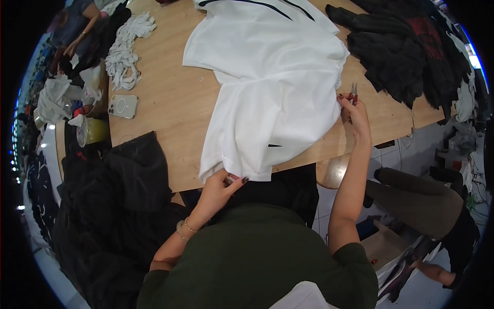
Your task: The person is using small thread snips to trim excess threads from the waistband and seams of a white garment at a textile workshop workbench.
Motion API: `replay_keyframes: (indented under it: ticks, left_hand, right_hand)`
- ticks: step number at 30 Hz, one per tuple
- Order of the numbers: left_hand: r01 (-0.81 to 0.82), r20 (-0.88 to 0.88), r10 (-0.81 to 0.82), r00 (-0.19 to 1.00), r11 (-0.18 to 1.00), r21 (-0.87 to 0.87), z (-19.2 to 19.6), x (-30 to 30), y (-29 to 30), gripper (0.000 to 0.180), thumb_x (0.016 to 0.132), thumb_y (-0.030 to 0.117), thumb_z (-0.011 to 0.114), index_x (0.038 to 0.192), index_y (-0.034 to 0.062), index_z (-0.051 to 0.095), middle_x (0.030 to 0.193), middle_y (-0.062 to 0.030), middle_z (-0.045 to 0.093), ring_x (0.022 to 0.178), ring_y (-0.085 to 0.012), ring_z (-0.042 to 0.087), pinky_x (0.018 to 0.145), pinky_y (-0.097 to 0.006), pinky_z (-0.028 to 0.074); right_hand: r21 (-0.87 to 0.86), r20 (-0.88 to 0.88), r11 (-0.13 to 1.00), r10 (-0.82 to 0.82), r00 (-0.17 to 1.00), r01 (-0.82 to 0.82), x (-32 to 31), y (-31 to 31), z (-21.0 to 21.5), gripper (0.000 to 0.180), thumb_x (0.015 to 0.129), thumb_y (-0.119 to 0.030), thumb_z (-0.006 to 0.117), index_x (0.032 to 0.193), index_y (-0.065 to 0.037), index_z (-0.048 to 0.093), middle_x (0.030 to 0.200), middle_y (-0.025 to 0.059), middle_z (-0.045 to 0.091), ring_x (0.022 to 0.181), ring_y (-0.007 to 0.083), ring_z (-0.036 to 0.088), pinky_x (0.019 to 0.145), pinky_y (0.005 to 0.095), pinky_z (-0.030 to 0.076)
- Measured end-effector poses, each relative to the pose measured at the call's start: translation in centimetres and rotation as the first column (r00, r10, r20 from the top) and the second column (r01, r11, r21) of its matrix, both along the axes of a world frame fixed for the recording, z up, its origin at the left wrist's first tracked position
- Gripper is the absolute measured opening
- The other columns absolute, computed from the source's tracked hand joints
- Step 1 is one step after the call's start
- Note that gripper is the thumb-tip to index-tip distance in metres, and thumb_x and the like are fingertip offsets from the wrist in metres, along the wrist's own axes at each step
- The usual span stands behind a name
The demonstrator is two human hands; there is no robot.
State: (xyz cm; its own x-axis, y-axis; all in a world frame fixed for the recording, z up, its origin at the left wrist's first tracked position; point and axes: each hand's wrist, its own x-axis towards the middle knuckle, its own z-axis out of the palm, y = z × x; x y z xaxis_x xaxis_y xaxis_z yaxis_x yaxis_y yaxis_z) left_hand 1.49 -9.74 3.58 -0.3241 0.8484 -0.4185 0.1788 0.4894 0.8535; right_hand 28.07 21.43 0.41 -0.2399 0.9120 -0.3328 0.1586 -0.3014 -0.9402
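Left hand [220, 184] pinching shirt [272, 87] hem; right hand [354, 114] gripping snips [352, 96] beside cloth. Risk: blades nicking fabric, shirt sliding off table [170, 108] edge.

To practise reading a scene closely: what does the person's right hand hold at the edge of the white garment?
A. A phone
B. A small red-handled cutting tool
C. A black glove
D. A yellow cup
B: the right hand grips a small red-handled cutting tool beside the white garment, while the left hand pinches the garment's lower edge; the phone lies apart on the table.
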Motion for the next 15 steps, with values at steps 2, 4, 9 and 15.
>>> replay_keyframes:
  ticks: [2, 4, 9, 15]
  left_hand:
    - [0.0, -0.201, 0.017, 0.979, 0.996, 0.085, -0.6, 0.3, 1.0, 0.029, 0.09, 0.022, 0.061, 0.086, -0.0071, 0.064, 0.061, -0.0065, 0.06, 0.052, -0.0105, 0.054, 0.049, -0.027, 0.043]
    - [-0.214, -0.036, 0.213, 0.976, 0.976, -0.046, -1.9, 0.0, 2.2, 0.032, 0.091, 0.023, 0.06, 0.085, -0.0083, 0.063, 0.06, -0.0064, 0.06, 0.051, -0.0102, 0.052, 0.049, -0.028, 0.04]
    - [-0.616, 0.271, 0.555, 0.786, 0.737, 0.278, -1.4, -3.8, 2.5, 0.026, 0.093, 0.024, 0.056, 0.096, -0.0012, 0.064, 0.084, -0.0063, 0.065, 0.072, -0.0109, 0.059, 0.065, -0.027, 0.047]
    - [-0.629, 0.419, 0.51, 0.751, 0.746, 0.22, -1.2, -8.7, 2.1, 0.037, 0.091, 0.017, 0.059, 0.122, -0.0033, 0.053, 0.112, -0.0092, 0.062, 0.101, -0.0158, 0.058, 0.09, -0.028, 0.044]
  right_hand:
    - [0.052, -0.042, 0.998, 0.045, 0.998, -0.043, 0.1, -0.2, 0.4, 0.02, 0.086, -0.014, 0.065, 0.098, 0.002, 0.064, 0.056, -0.0064, 0.048, 0.044, 0.0039, 0.035, 0.042, 0.0216, 0.024]
    - [0.11, -0.077, 0.991, 0.083, 0.994, -0.074, 0.2, -0.7, 1.0, 0.019, 0.086, -0.015, 0.066, 0.096, 0.001, 0.064, 0.055, -0.0064, 0.047, 0.042, 0.0039, 0.033, 0.041, 0.022, 0.023]
    - [-0.146, 0.11, 0.987, -0.053, 0.992, 0.069, 0.7, -1.0, -0.1, 0.023, 0.083, -0.022, 0.069, 0.071, -0.009, 0.054, 0.049, -0.0072, 0.038, 0.038, 0.0045, 0.028, 0.037, 0.0239, 0.017]
    - [-0.223, 0.145, 0.97, 0.13, 0.981, -0.096, -1.3, -3.9, 1.0, 0.029, 0.082, -0.023, 0.069, 0.065, -0.011, 0.049, 0.047, -0.006, 0.037, 0.037, 0.0051, 0.028, 0.036, 0.0246, 0.017]
